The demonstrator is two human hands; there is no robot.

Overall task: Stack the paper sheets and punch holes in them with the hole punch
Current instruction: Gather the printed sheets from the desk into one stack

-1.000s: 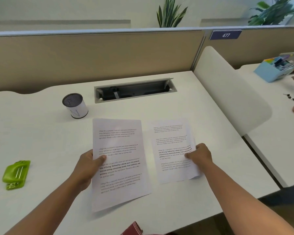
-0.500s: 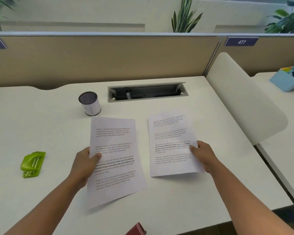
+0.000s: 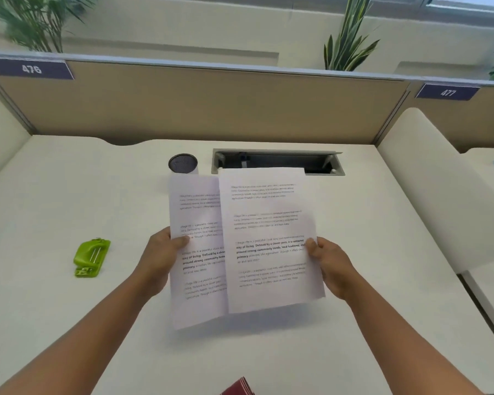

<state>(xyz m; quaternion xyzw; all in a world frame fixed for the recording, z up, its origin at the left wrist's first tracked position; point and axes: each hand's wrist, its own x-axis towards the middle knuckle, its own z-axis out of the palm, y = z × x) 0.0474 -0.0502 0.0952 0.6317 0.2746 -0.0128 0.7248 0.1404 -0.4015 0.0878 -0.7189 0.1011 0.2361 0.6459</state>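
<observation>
Two printed paper sheets are held up above the white desk (image 3: 354,337). My left hand (image 3: 161,259) grips the left sheet (image 3: 196,252) at its left edge. My right hand (image 3: 330,266) grips the right sheet (image 3: 268,240) at its right edge. The right sheet overlaps the left sheet's right part and lies in front of it. A green hole punch (image 3: 91,257) lies on the desk, well to the left of my left hand.
A small cylindrical cup (image 3: 183,163) with a dark mesh top stands behind the sheets. Beside it is an open cable slot (image 3: 277,161) in the desk. A tan partition (image 3: 211,104) closes the back; white side dividers (image 3: 439,189) flank the desk. A red object (image 3: 238,387) pokes in at the bottom edge.
Both sheets have been lifted off the desk and brought together, the right one sliding left over the left one. The camera has turned left and tilted up.
</observation>
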